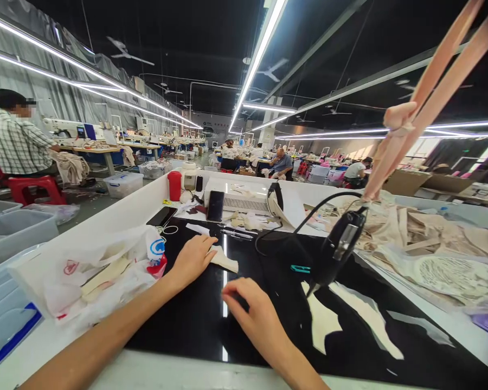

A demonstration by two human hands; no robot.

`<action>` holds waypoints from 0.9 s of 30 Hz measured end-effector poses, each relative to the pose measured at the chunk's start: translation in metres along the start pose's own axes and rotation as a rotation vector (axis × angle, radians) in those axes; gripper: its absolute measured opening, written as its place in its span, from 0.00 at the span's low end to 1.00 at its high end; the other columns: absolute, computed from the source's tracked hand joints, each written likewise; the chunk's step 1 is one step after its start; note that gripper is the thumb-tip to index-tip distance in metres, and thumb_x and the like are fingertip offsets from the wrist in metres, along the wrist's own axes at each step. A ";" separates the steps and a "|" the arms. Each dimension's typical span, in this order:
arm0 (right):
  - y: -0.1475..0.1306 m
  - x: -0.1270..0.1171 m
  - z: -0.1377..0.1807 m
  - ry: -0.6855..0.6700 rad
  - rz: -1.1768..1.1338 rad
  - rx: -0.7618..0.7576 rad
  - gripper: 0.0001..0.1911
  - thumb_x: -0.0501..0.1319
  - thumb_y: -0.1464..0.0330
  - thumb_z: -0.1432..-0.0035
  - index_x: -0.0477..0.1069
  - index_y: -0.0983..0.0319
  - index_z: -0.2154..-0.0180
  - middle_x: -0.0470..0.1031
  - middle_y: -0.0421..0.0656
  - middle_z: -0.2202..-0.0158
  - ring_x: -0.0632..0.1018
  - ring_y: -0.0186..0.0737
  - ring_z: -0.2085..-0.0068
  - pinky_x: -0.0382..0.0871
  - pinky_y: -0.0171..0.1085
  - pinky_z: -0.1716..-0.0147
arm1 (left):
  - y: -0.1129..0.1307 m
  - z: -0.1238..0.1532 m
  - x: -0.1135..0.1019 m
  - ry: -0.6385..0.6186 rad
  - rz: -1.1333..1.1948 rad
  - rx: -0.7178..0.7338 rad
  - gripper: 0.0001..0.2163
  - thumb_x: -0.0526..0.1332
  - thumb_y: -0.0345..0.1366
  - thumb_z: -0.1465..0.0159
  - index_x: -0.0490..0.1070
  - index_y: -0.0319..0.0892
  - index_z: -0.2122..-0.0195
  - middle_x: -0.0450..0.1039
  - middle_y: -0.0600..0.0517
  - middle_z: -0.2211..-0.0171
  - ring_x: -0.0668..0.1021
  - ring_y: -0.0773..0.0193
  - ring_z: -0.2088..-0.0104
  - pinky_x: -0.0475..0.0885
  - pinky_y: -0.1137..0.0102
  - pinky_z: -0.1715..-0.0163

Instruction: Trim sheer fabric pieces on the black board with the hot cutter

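My left hand (192, 259) lies flat on the black glossy worktop (195, 319), its fingers stretched over a small cream fabric piece (224, 259). My right hand (255, 313) rests nearer to me on the bare black surface with the fingers curled down and the thumb tucked; whether anything is under them is hidden. A black hand-held tool (336, 246) hangs to the right on pink straps (425, 100), its tip just above the worktop, with a black cord looping back.
A plastic bag of cream pieces (93, 273) sits at my left. Cream cut shapes (350, 319) lie on the right of the worktop, beside heaped beige lace garments (431, 244). Phones (215, 206), a red cup (174, 185) and a white machine (244, 200) stand behind. Other workers sit at distant tables.
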State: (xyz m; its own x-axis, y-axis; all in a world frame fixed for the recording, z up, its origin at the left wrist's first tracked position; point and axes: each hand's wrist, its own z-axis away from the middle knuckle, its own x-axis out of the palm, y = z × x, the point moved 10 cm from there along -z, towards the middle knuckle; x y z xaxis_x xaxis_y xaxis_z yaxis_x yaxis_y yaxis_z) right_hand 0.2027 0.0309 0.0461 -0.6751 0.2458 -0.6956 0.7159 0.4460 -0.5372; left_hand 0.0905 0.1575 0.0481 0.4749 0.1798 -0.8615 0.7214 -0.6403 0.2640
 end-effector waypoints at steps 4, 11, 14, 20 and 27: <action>0.025 -0.030 0.065 -0.077 -0.023 0.057 0.09 0.59 0.66 0.29 0.76 0.55 0.63 0.79 0.36 0.67 0.79 0.36 0.65 0.71 0.32 0.64 | 0.040 0.015 0.007 -0.044 0.050 0.125 0.13 0.57 0.34 0.26 0.73 0.42 0.43 0.76 0.46 0.47 0.76 0.53 0.45 0.71 0.57 0.42; 0.122 -0.110 0.135 0.121 0.230 0.315 0.14 0.59 0.52 0.31 0.78 0.52 0.56 0.82 0.40 0.61 0.82 0.40 0.64 0.75 0.34 0.64 | 0.137 0.053 0.045 -0.173 0.115 0.300 0.10 0.61 0.33 0.28 0.77 0.46 0.48 0.79 0.52 0.57 0.81 0.59 0.56 0.76 0.66 0.53; 0.130 -0.118 0.137 0.143 0.322 0.286 0.17 0.56 0.51 0.30 0.76 0.53 0.52 0.80 0.39 0.65 0.82 0.41 0.65 0.75 0.34 0.66 | 0.173 0.063 0.061 -0.227 0.132 0.339 0.10 0.61 0.33 0.28 0.77 0.47 0.48 0.79 0.52 0.58 0.82 0.58 0.57 0.76 0.67 0.55; 0.121 -0.101 0.132 0.128 0.484 0.212 0.21 0.49 0.53 0.26 0.77 0.53 0.59 0.80 0.41 0.63 0.83 0.44 0.62 0.73 0.37 0.67 | 0.207 0.066 0.081 -0.323 0.115 0.310 0.12 0.58 0.36 0.26 0.74 0.49 0.44 0.79 0.52 0.56 0.83 0.58 0.56 0.76 0.68 0.57; 0.125 -0.097 0.132 0.123 0.434 0.273 0.26 0.44 0.55 0.26 0.78 0.55 0.63 0.79 0.46 0.65 0.81 0.52 0.62 0.70 0.44 0.66 | 0.216 0.064 0.085 -0.329 0.030 0.291 0.10 0.58 0.40 0.26 0.75 0.46 0.48 0.79 0.50 0.58 0.83 0.54 0.59 0.75 0.66 0.62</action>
State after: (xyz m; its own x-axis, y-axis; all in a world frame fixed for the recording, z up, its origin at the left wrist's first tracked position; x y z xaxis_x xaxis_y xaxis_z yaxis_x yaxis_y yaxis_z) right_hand 0.3816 -0.0510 -0.0170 -0.3103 0.4646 -0.8294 0.9436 0.0445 -0.3280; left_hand 0.2540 -0.0129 0.0043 0.2742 -0.0593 -0.9598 0.5148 -0.8340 0.1986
